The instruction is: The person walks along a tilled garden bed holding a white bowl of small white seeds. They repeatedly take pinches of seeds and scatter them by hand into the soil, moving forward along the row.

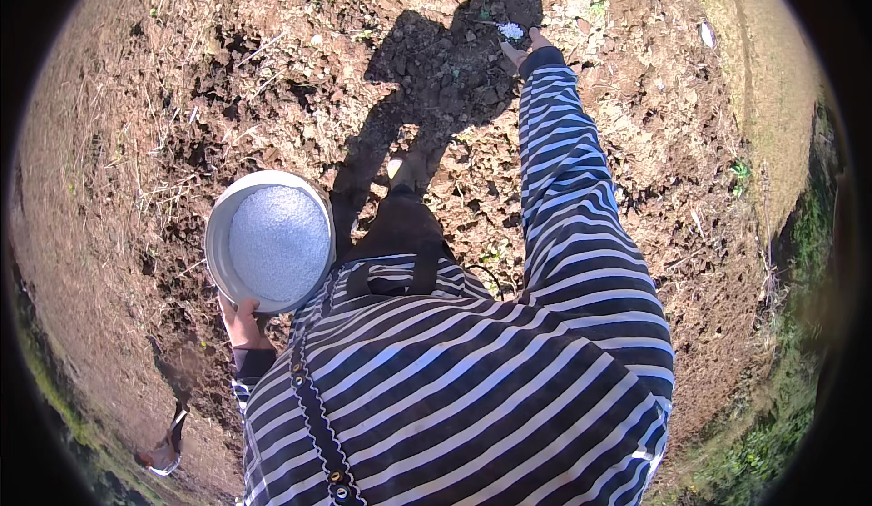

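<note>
A round white bucket (216, 247) is at my left side, tilted a little so that its open mouth faces up. White granules (279, 244) fill much of it. My left hand (246, 323) grips its near rim, thumb over the edge, while the fingers are mostly hidden behind the wall. Stretched far out ahead, my right hand (523, 48) is cupped low in the shadow with a small heap of white granules (509, 31) at its fingers. Shade partly hides those fingers. Beneath the right hand lies rough brown soil (470, 63).
Cloddy tilled soil (272, 117) with dry stalks surrounds me. My shoe (394, 167) stands on it ahead. A pale object (707, 34) lies at far right, near dry grass (776, 97). Green plants (783, 431) edge the lower right. Another person (167, 455) appears at lower left.
</note>
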Available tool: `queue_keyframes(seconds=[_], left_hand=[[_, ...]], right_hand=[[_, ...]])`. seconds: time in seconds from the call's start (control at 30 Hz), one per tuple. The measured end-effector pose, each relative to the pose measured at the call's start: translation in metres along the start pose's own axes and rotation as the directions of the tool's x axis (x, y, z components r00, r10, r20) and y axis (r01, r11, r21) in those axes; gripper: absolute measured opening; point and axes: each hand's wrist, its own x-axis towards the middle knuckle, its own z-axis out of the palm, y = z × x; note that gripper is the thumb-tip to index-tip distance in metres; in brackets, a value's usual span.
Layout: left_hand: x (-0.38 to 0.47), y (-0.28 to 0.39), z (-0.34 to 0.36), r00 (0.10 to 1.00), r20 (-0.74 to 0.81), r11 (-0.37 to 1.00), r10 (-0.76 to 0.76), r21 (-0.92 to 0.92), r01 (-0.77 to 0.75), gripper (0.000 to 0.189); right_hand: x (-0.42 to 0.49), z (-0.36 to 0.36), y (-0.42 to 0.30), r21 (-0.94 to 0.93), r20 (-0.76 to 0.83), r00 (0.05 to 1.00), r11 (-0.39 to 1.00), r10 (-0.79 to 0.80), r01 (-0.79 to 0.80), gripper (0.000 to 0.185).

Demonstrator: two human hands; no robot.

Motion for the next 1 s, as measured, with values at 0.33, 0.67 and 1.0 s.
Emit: queue_keyframes(seconds=[0.33, 0.67, 1.0], left_hand=[[-0.002, -0.008, -0.002, 1.0, 0.016, 0.999, 0.018, -0.051, -0.017, 0.068], [0.011, -0.012, 0.01, 0.992, 0.075, 0.994, 0.105, -0.028, -0.103, 0.064], [0.004, -0.003, 0.031, 0.979, 0.113, 0.985, 0.168, 0.013, -0.171, 0.063]], right_hand=[[-0.041, -0.09, 0.086, -0.194, 0.351, 0.927, 0.979, 0.131, -0.065, 0.031], [-0.245, -0.053, 0.203, -0.549, 0.657, 0.197, 0.284, 0.727, 0.786, 0.028], [-0.267, -0.029, 0.313, 0.383, 0.378, 0.054, -0.209, 0.924, 0.9, 0.025]])
